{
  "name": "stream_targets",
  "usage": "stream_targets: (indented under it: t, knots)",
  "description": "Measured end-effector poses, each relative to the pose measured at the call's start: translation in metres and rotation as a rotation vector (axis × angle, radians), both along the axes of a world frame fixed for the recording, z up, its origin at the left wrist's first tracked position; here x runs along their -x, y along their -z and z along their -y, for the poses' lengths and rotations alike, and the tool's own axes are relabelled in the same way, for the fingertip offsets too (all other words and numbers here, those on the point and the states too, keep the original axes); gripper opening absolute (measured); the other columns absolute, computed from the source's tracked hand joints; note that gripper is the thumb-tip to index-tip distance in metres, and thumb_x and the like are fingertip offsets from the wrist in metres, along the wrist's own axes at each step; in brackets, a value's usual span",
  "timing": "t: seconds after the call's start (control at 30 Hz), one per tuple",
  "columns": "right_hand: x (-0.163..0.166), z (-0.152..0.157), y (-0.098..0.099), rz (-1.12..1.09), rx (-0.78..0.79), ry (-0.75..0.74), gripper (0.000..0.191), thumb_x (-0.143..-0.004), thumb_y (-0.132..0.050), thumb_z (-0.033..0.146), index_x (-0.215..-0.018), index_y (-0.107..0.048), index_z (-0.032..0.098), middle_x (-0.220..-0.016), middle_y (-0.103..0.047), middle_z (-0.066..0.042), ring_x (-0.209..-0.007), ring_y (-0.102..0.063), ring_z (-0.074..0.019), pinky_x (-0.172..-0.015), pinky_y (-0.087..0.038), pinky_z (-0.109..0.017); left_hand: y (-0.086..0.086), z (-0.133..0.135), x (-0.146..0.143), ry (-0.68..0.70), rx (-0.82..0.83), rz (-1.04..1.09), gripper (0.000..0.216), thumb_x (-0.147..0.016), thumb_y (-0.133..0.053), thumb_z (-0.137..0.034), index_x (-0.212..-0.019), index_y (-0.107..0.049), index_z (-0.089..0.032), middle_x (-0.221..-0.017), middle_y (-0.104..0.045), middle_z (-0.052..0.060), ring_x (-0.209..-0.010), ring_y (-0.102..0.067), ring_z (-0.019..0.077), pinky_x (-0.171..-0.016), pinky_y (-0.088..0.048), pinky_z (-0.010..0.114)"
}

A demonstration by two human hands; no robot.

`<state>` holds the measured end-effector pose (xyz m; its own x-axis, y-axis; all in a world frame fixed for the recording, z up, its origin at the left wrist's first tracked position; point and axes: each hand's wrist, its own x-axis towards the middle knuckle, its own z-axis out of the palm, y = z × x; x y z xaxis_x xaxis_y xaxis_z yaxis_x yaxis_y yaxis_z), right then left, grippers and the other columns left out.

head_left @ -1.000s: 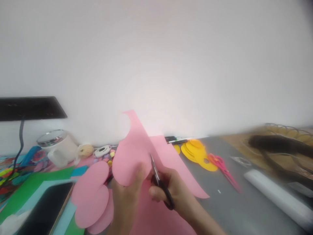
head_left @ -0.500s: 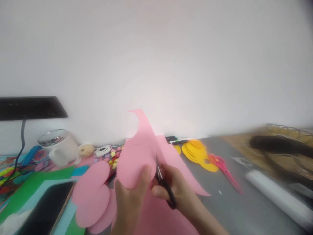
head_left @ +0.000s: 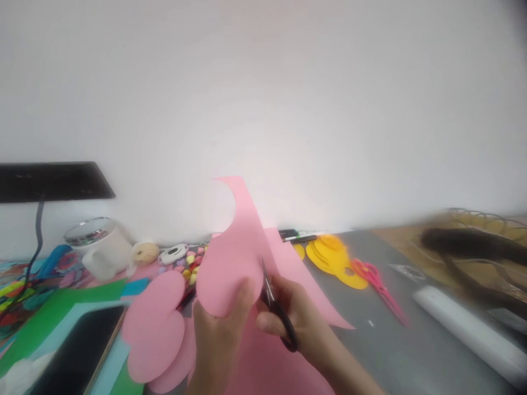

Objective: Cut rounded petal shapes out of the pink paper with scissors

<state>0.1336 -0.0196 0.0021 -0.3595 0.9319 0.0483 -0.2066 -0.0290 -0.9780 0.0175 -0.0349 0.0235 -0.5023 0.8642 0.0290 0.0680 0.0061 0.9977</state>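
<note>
My left hand (head_left: 224, 323) pinches a piece of pink paper (head_left: 228, 269) by its lower edge, thumb on top. The paper has a rounded lower part and a curved strip that rises at the back against the wall. In my right hand (head_left: 294, 312) is a pair of black-handled scissors (head_left: 282, 323), its blades at the paper's right edge near my left thumb. Below both hands lies a larger pink sheet (head_left: 267, 367). Several cut pink ovals (head_left: 154, 345) overlap on the table to the left.
Left are a dark phone (head_left: 78, 348), green paper (head_left: 61, 296), a white lidded mug (head_left: 102, 249) and small coloured pieces (head_left: 191, 263). Right lie yellow paper shapes (head_left: 329, 255), pink scissors (head_left: 381, 288) and a white roll (head_left: 469, 329). The wall (head_left: 263, 109) rises behind.
The upper strip of the pink paper has risen slightly. Both hands and the scissors stay in nearly the same place.
</note>
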Motion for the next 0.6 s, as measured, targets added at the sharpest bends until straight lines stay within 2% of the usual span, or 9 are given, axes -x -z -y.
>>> stream_targets:
  t: [0.27, 0.6]
  knots:
    - [-0.0002, 0.0007, -0.0033, 0.033, -0.009, 0.003, 0.050, -0.060, -0.078, 0.057, -0.073, -0.049, 0.019, -0.057, -0.036, 0.008, -0.051, -0.030, -0.0084, -0.046, -0.027, -0.021, 0.0047, -0.0018, 0.0012, -0.009, 0.005, -0.007, 0.032, -0.061, -0.071, -0.048, -0.064, -0.064, -0.017, -0.064, -0.068, 0.004, -0.067, -0.064, 0.0221, -0.056, -0.050, 0.030]
    - [-0.0005, 0.0001, 0.0003, 0.027, -0.004, -0.006, 0.052, -0.058, -0.079, 0.058, -0.073, -0.048, 0.019, -0.058, -0.038, 0.007, -0.051, -0.031, -0.0087, -0.047, -0.027, -0.022, 0.0047, -0.0032, 0.0019, -0.033, 0.008, -0.002, 0.037, -0.057, -0.072, -0.051, -0.066, -0.063, -0.017, -0.064, -0.066, 0.004, -0.067, -0.063, 0.0234, -0.058, -0.050, 0.032]
